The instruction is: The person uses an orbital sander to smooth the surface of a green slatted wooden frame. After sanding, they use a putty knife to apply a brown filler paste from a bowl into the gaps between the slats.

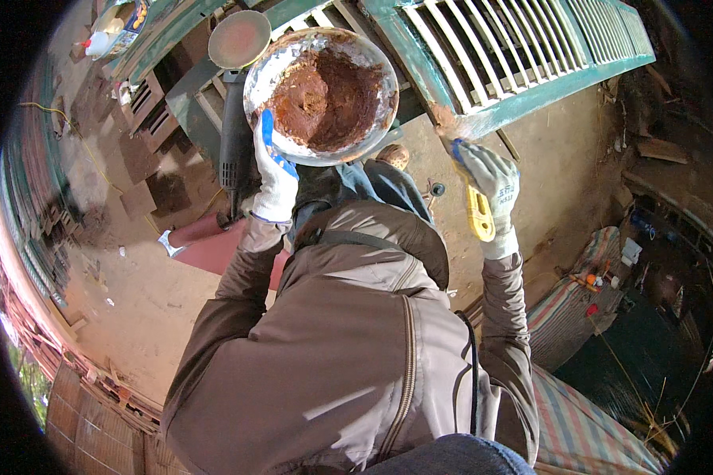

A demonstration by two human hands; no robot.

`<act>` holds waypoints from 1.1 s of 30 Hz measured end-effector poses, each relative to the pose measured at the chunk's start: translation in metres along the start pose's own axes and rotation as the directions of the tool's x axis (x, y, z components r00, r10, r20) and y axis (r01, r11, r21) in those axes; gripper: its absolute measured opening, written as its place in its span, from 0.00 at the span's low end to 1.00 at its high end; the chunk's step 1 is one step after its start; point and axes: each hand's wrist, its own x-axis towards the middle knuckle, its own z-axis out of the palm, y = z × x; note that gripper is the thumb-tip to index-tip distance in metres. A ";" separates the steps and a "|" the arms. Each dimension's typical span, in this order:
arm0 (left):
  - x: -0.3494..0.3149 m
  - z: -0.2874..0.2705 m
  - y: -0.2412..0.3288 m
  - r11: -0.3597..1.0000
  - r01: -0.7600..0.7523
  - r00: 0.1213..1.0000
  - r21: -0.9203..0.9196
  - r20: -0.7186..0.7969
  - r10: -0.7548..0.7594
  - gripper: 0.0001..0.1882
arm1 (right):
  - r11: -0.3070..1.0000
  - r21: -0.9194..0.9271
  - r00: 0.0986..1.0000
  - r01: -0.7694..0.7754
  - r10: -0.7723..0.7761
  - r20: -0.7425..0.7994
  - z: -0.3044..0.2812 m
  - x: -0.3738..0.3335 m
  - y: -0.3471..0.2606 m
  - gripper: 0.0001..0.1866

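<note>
Head | left hand grips bowl rim | right hand grips scraper

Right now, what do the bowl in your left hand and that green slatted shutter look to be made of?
The bowl looks like metal: a shiny silvery rim, smeared with reddish-brown paste. The green slatted shutter seems to be painted wood: the green coat is worn, with paler patches along its frame.

Gloved left hand holds a round metal bowl of reddish-brown putty; gloved right hand presses a yellow-handled putty knife against a green louvred wooden shutter.
</note>
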 end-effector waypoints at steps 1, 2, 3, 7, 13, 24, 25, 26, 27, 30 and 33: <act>0.003 -0.002 -0.004 1.000 -0.001 1.000 -0.008 -0.012 0.001 0.29 | 1.000 0.002 0.999 -0.022 0.022 -0.046 -0.004 0.010 -0.003 0.17; 0.006 -0.003 -0.007 1.000 -0.002 1.000 -0.016 -0.025 0.002 0.29 | 0.999 0.007 0.995 -0.043 0.043 -0.092 -0.004 0.018 -0.003 0.17; 0.008 -0.002 -0.008 1.000 0.005 1.000 -0.020 -0.030 -0.005 0.29 | 0.998 -0.022 0.995 -0.062 0.060 -0.079 0.002 0.020 0.001 0.17; -0.001 0.002 -0.002 1.000 -0.002 1.000 -0.014 -0.004 0.002 0.27 | 0.985 -0.172 0.999 0.003 0.002 0.034 0.029 0.014 -0.006 0.19; -0.002 -0.002 -0.006 1.000 -0.026 1.000 0.010 -0.007 0.026 0.28 | 0.999 -0.042 0.999 -0.015 0.017 0.050 0.005 -0.005 -0.001 0.20; -0.003 -0.001 -0.004 0.996 -0.036 0.999 0.085 0.000 0.036 0.29 | 0.999 -0.049 0.999 0.006 -0.004 0.037 0.016 0.011 -0.012 0.19; -0.004 0.002 -0.002 0.997 -0.025 1.000 0.071 -0.007 0.026 0.29 | 0.999 -0.025 0.999 0.021 -0.020 0.042 0.013 0.010 -0.010 0.20; -0.004 0.003 -0.001 0.998 -0.014 1.000 0.056 -0.013 0.015 0.29 | 0.999 -0.039 1.000 -0.007 0.008 0.020 0.013 0.011 -0.010 0.21; 0.011 -0.018 -0.014 0.999 -0.030 0.999 0.031 0.042 0.028 0.29 | 0.998 -0.058 0.999 -0.037 0.037 -0.001 0.012 0.014 -0.013 0.21; 0.038 -0.065 -0.045 0.998 -0.054 0.993 0.019 0.101 0.052 0.29 | 0.995 -0.081 0.998 -0.054 0.050 -0.048 0.014 0.039 -0.025 0.22; 0.005 -0.011 -0.014 0.995 -0.049 0.999 0.085 0.022 0.047 0.29 | 0.962 -0.263 0.996 -0.071 0.081 0.027 0.034 0.053 -0.038 0.24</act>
